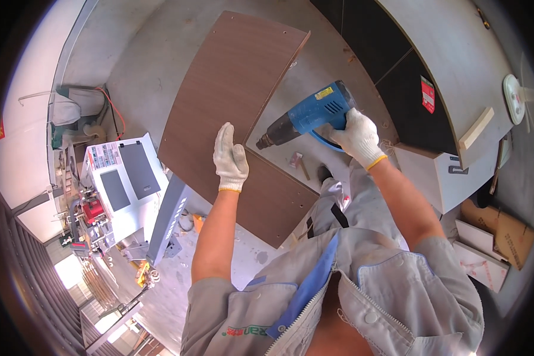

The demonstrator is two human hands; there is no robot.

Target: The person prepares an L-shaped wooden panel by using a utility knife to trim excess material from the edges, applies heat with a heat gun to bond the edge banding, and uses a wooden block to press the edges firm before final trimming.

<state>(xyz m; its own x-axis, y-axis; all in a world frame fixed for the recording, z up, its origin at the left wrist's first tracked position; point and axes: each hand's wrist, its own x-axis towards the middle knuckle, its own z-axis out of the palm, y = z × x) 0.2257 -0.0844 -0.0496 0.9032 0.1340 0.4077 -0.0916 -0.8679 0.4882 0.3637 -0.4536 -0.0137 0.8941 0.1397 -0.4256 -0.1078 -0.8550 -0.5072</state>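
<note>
A blue heat gun (314, 113) with a dark metal nozzle is gripped by its handle in my right hand (359, 137), which wears a white knit glove. The nozzle points left, close to the inner edge of a brown wood-grain panel (204, 89). This panel has a notch on its right side and small holes near its corners. My left hand (230, 157), gloved too, lies on the panel beside the notch corner, fingers stretched out and holding nothing. Part of the heat gun's handle is hidden behind my right hand.
A white machine (130, 178) with dark panels stands at the left. On the right is a large grey board (451, 53) with black faces, bearing a wooden strip (476, 127) and a white round-based object (514, 98). Cardboard (513, 234) leans at lower right.
</note>
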